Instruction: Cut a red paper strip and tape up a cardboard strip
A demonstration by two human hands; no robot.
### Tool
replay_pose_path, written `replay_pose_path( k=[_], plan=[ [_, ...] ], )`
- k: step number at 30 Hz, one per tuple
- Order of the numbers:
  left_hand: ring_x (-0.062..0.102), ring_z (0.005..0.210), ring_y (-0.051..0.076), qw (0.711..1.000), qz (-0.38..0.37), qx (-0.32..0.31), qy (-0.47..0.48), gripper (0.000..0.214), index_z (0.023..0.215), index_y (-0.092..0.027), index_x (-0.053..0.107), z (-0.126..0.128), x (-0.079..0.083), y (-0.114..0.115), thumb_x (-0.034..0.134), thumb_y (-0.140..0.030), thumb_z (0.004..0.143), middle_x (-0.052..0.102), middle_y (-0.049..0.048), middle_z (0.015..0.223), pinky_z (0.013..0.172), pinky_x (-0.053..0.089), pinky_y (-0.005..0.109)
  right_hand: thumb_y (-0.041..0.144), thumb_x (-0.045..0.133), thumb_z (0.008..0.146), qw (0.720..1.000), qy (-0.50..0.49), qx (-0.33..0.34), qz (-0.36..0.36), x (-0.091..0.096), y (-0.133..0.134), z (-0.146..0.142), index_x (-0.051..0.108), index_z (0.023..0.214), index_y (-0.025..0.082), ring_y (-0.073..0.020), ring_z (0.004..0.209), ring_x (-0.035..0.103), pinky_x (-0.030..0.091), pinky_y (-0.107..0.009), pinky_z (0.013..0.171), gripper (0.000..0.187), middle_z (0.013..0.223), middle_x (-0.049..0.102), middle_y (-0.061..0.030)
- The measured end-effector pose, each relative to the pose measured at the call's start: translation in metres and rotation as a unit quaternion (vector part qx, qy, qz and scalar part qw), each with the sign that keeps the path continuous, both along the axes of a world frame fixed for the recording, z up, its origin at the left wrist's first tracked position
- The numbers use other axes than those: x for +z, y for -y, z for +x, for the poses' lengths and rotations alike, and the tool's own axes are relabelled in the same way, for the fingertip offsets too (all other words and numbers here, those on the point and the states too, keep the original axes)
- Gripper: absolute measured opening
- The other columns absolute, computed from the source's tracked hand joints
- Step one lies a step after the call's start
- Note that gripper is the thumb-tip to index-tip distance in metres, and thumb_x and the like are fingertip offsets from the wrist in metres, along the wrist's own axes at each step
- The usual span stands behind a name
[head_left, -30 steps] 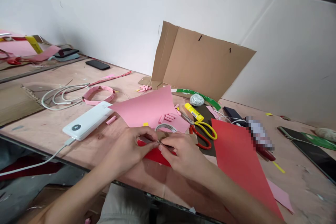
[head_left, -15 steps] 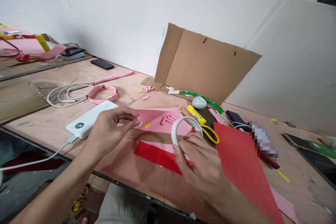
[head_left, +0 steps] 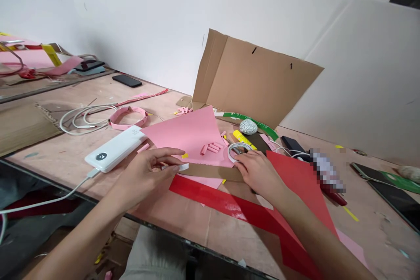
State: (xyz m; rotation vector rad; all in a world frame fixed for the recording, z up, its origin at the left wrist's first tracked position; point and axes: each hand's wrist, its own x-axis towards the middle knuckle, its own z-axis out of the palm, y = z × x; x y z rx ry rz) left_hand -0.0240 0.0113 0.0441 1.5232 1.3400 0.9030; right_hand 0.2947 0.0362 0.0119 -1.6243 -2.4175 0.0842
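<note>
My left hand pinches a short piece of white tape between thumb and fingers, just above the table's near part. My right hand rests on the roll of tape, fingers curled on it, setting it on the pink paper sheet. A brown cardboard strip lies between the hands, and a long red paper strip lies in front of it. Several small pink paper rolls lie on the pink sheet.
A white power bank with cable lies at left, beside a pink paper ring. A folded cardboard box stands behind. A yellow glue stick, a silver ball, a big red sheet and phones lie around.
Both hands parted from the strip; the right lifted the tape roll, the left pulled a piece off. Now the right has lowered the roll onto the pink sheet.
</note>
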Motion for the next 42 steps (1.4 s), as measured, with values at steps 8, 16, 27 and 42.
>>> replay_pose_path(
  k=[8, 16, 27, 42],
  plan=[
    [0.073, 0.092, 0.025, 0.998, -0.007, -0.067, 0.012, 0.037, 0.113, -0.021, 0.077, 0.008, -0.007, 0.002, 0.074, -0.041, 0.083, 0.082, 0.0061, 0.098, 0.079, 0.053, 0.035, 0.023, 0.062, 0.097, 0.98, -0.177, -0.003, -0.094, 0.019, 0.02, -0.048, 0.078, 0.101, 0.02, -0.0213, 0.091, 0.07, 0.052, -0.032, 0.079, 0.017, 0.103, 0.079, -0.0063],
    [0.076, 0.095, 0.022, 0.992, -0.013, -0.118, 0.033, 0.025, 0.109, -0.022, 0.075, 0.018, -0.012, 0.005, 0.069, -0.032, 0.087, 0.082, 0.0032, 0.101, 0.083, 0.053, 0.031, 0.02, 0.069, 0.088, 0.932, -0.311, 0.015, -0.187, 0.027, 0.03, -0.101, 0.078, 0.08, 0.02, -0.0115, 0.059, 0.059, 0.04, -0.023, 0.054, 0.012, 0.071, 0.075, 0.0016],
    [0.076, 0.085, 0.027, 0.996, 0.018, 0.017, 0.084, 0.045, 0.111, -0.016, 0.078, 0.009, -0.012, 0.0, 0.079, -0.049, 0.08, 0.082, 0.0103, 0.104, 0.073, 0.058, 0.034, 0.02, 0.063, 0.09, 0.93, -0.316, 0.027, -0.186, 0.037, 0.027, -0.09, 0.071, 0.077, 0.02, -0.0149, 0.066, 0.058, 0.042, -0.028, 0.062, 0.015, 0.074, 0.071, -0.0003],
    [0.067, 0.074, 0.019, 0.996, 0.021, -0.078, -0.025, 0.03, 0.081, -0.018, 0.075, 0.006, -0.013, -0.018, 0.066, -0.045, 0.089, 0.077, 0.0043, 0.079, 0.068, 0.048, 0.028, 0.038, 0.071, 0.085, 0.842, -0.427, 0.028, -0.328, 0.025, 0.004, -0.078, 0.063, 0.08, 0.019, -0.0136, 0.064, 0.056, 0.045, -0.027, 0.06, 0.021, 0.069, 0.058, 0.0027]
  ],
)
